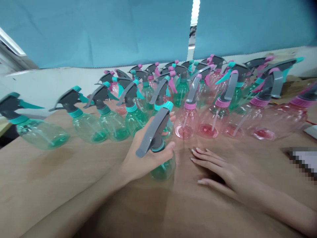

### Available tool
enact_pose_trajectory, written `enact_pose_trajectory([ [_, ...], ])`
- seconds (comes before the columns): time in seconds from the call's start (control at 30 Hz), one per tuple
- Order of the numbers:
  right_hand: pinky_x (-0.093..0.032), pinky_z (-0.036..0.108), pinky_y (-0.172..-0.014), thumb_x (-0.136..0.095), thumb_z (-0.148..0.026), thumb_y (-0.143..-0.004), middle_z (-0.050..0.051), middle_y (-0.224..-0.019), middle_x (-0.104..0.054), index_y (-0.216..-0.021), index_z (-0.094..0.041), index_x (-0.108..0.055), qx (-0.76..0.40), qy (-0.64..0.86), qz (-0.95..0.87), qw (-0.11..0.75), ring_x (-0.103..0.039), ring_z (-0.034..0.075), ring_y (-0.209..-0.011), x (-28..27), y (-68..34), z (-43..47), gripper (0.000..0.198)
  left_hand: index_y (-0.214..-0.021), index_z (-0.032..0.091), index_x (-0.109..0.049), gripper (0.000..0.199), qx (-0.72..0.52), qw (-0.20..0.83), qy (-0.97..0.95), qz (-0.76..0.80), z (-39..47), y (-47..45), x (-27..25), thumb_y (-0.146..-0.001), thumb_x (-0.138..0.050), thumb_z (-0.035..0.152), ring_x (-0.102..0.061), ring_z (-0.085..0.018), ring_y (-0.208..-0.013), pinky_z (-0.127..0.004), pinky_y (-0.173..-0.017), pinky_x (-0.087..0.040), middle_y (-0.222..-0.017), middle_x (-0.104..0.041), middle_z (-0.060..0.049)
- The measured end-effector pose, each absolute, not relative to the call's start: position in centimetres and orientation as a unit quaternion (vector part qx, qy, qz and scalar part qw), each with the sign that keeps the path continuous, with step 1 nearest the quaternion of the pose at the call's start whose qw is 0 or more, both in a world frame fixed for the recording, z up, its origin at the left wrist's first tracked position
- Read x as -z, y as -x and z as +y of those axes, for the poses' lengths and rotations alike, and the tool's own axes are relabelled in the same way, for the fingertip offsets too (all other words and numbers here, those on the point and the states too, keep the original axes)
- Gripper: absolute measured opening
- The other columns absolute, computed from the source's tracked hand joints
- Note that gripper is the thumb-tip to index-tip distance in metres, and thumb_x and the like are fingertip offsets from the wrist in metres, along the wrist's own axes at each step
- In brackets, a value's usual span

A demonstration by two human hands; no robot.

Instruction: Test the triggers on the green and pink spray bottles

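My left hand is wrapped round the neck of a green spray bottle with a grey trigger head and turquoise collar. This bottle stands upright in front of the others, and my hand hides part of it. To its right, my right hand rests low over the table with the fingers stretched forward, holding nothing. Just beyond those fingertips stands a pink spray bottle, with another pink spray bottle beside it.
Several green spray bottles line the left of the wooden table, and pink ones the right. Mixed rows of both colours stand behind. A blue curtain hangs at the back. A blurred flat object lies at the right edge.
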State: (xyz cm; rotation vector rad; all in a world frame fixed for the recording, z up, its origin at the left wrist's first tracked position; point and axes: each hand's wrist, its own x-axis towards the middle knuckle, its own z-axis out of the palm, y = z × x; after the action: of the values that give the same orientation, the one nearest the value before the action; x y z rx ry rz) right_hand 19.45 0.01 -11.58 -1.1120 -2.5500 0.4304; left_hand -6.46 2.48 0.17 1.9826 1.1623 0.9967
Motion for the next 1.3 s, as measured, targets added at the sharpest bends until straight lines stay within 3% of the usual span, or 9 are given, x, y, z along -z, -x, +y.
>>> enact_pose_trajectory([
  [0.13,-0.037,0.051,-0.113,-0.049,-0.045,-0.099,0.01,-0.151,-0.045,-0.142,-0.018,-0.05,-0.11,0.384,-0.904,0.15,-0.038,0.027,-0.141,11.3,-19.1,0.2,0.051,-0.133,0.026,-0.044,0.049,-0.355,0.308,-0.751,0.465,2.0,6.7,-0.2,-0.087,-0.059,0.026,-0.066,-0.021,-0.104,-0.027,-0.073,-0.057,-0.127,-0.063,-0.005],
  [0.23,-0.04,0.051,-0.111,-0.047,-0.05,-0.099,0.013,-0.149,-0.047,-0.14,-0.015,-0.052,-0.08,0.373,-0.912,0.149,-0.041,0.03,-0.138,11.2,-18.9,0.3,0.055,-0.132,0.031,-0.044,0.051,-0.332,0.271,-0.761,0.487,2.0,7.1,-0.1,-0.085,-0.063,0.033,-0.066,-0.021,-0.086,-0.027,-0.059,-0.052,-0.114,-0.066,-0.003],
  [0.43,-0.042,0.054,-0.109,-0.04,-0.055,-0.099,0.015,-0.146,-0.05,-0.141,-0.015,-0.05,-0.067,0.376,-0.914,0.139,-0.045,0.032,-0.136,9.7,-17.7,0.0,0.059,-0.13,0.032,-0.044,0.059,-0.345,0.219,-0.782,0.47,2.1,8.5,1.1,-0.078,-0.072,0.034,-0.063,-0.022,-0.093,-0.034,-0.081,-0.053,-0.114,-0.064,-0.001],
  [0.67,-0.047,0.053,-0.103,-0.055,-0.06,-0.09,0.016,-0.141,-0.057,-0.148,-0.018,-0.037,-0.188,0.398,-0.877,0.191,-0.055,0.032,-0.127,7.5,-14.1,0.0,0.074,-0.128,0.031,-0.047,0.06,-0.331,0.249,-0.76,0.501,0.7,10.0,2.0,-0.077,-0.075,0.045,-0.059,-0.028,-0.118,-0.042,-0.1,-0.048,-0.126,-0.064,-0.002],
  [0.77,-0.043,0.055,-0.106,-0.059,-0.06,-0.087,0.016,-0.145,-0.052,-0.149,-0.018,-0.033,-0.224,0.392,-0.863,0.225,-0.05,0.033,-0.132,7.2,-12.6,0.4,0.079,-0.126,0.028,-0.052,0.058,-0.309,0.248,-0.756,0.521,0.1,10.2,2.0,-0.078,-0.073,0.052,-0.059,-0.029,-0.117,-0.045,-0.101,-0.046,-0.126,-0.065,-0.003],
  [0.9,-0.044,0.054,-0.105,-0.059,-0.056,-0.089,0.014,-0.145,-0.053,-0.145,-0.023,-0.037,-0.264,0.373,-0.857,0.238,-0.052,0.031,-0.13,6.8,-11.0,0.9,0.069,-0.124,0.027,-0.055,0.055,-0.31,0.253,-0.759,0.514,-0.5,11.0,2.0,-0.079,-0.072,0.054,-0.061,-0.028,-0.114,-0.044,-0.1,-0.046,-0.123,-0.067,-0.003],
  [1.1,-0.049,0.052,-0.099,-0.059,-0.056,-0.089,0.013,-0.136,-0.06,-0.14,-0.023,-0.043,-0.265,0.375,-0.867,0.191,-0.058,0.031,-0.122,6.0,-8.7,0.9,0.063,-0.119,0.028,-0.057,0.05,-0.307,0.233,-0.764,0.517,-2.2,13.6,1.0,-0.08,-0.07,0.056,-0.059,-0.028,-0.118,-0.042,-0.101,-0.047,-0.125,-0.065,-0.003],
  [1.23,-0.045,0.052,-0.103,-0.054,-0.06,-0.091,0.012,-0.14,-0.057,-0.141,-0.022,-0.043,-0.26,0.33,-0.894,0.159,-0.054,0.031,-0.127,5.0,-6.6,1.1,0.064,-0.11,0.024,-0.061,0.042,-0.287,0.208,-0.761,0.544,-4.0,16.2,0.5,-0.081,-0.07,0.053,-0.064,-0.028,-0.109,-0.04,-0.091,-0.053,-0.117,-0.068,-0.004],
  [1.3,-0.043,0.052,-0.104,-0.05,-0.061,-0.093,0.013,-0.143,-0.055,-0.144,-0.021,-0.041,-0.264,0.311,-0.899,0.16,-0.052,0.031,-0.13,4.4,-5.1,1.4,0.065,-0.115,0.027,-0.059,0.044,-0.318,0.175,-0.753,0.549,-4.9,17.8,0.9,-0.082,-0.069,0.055,-0.063,-0.026,-0.111,-0.038,-0.096,-0.05,-0.117,-0.068,-0.001],
])
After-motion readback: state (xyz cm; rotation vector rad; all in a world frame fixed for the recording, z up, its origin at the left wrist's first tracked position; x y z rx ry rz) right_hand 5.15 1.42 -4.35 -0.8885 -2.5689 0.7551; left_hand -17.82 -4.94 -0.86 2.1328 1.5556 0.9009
